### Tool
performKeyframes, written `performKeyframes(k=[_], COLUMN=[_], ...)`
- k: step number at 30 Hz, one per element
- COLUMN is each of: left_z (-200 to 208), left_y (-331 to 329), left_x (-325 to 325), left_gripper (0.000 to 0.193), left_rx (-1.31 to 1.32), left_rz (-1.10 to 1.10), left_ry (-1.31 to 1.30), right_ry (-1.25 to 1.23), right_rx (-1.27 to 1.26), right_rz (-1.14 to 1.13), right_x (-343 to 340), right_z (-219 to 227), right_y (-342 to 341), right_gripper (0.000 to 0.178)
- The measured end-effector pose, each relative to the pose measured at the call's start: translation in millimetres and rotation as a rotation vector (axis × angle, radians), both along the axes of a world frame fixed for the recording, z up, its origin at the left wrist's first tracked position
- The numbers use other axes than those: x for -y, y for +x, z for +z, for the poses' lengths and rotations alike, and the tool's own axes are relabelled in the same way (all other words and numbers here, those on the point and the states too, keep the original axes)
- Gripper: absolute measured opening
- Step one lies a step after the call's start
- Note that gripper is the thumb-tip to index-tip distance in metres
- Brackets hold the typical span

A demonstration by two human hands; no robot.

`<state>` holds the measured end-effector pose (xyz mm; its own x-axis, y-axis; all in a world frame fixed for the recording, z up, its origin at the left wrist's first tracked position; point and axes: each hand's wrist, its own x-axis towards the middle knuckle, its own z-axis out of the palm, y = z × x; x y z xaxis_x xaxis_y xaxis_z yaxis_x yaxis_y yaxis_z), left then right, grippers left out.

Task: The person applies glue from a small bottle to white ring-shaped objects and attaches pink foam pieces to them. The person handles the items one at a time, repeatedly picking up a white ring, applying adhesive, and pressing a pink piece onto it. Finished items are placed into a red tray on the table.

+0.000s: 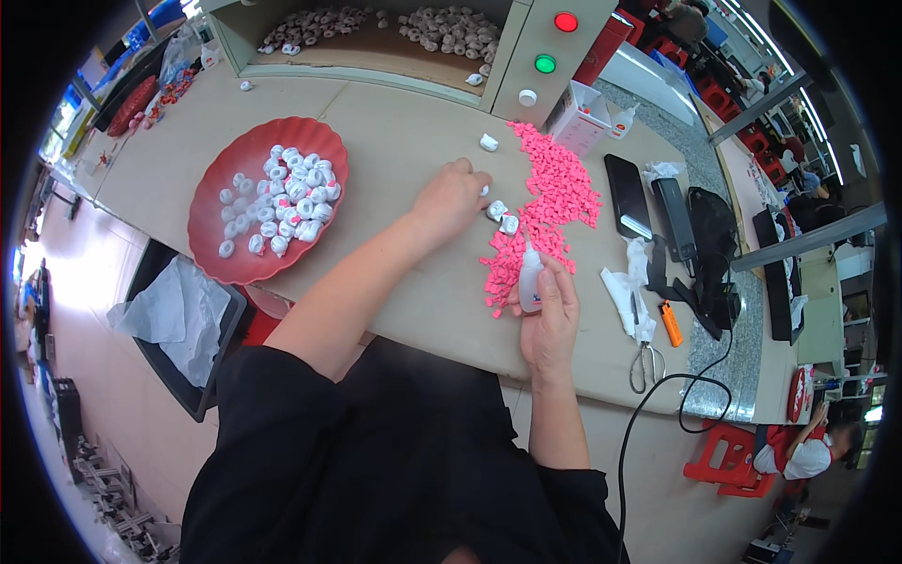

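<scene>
My right hand (552, 324) is wrapped round a small white squeeze bottle (531, 284), its narrow nozzle pointing up and away from me. Under and beyond the bottle spreads a long heap of small bright pink pieces (554, 183). To the left of that heap, my left hand (451, 199) is closed, with a small white rounded piece (485, 190) showing at its fingertips. Two similar white pieces (497, 211) lie just right of these fingers, and another white piece (489, 142) lies farther back. At the left, a red scalloped bowl (214, 179) holds many white pieces, some with pink parts.
Behind the table, an open cabinet (376, 66) holds piles of pale pieces beside red and green lights. A black phone (624, 195), scissors (646, 365), an orange lighter (671, 323) and a black cable (624, 470) are at the right. A dark bin (193, 399) stands below the left edge.
</scene>
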<state>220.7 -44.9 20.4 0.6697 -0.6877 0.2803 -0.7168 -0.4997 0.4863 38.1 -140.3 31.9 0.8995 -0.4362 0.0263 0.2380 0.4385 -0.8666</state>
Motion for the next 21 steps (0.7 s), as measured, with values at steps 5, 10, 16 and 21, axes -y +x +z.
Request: performKeyframes(k=[5, 10, 16, 21], left_z=[11.2, 9.4, -6.5, -12.0], left_y=[-18.0, -78.1, -99.8, -105.3], left_x=[-17.6, -53.5, -57.2, -53.2], left_gripper=[0.025, 0.02, 0.023, 0.024], left_rx=[-0.622, -1.43, -1.308, -1.213], left_rz=[0.012, -0.116, -0.151, -0.132], left_ry=[-0.256, -0.832, -0.913, -0.85], right_ry=[-0.043, 0.045, -0.109, -0.589], right_rx=[0.014, 0.111, 0.135, 0.193], right_rz=[-0.184, -0.339, -0.223, -0.327], right_x=[7.7, 15.9, 6.2, -0.3], right_z=[-1.2, 3.2, 0.7, -16.1], right_y=[-5.9, -12.8, -11.5, -11.6], right_gripper=[0.028, 0.027, 0.023, 0.029])
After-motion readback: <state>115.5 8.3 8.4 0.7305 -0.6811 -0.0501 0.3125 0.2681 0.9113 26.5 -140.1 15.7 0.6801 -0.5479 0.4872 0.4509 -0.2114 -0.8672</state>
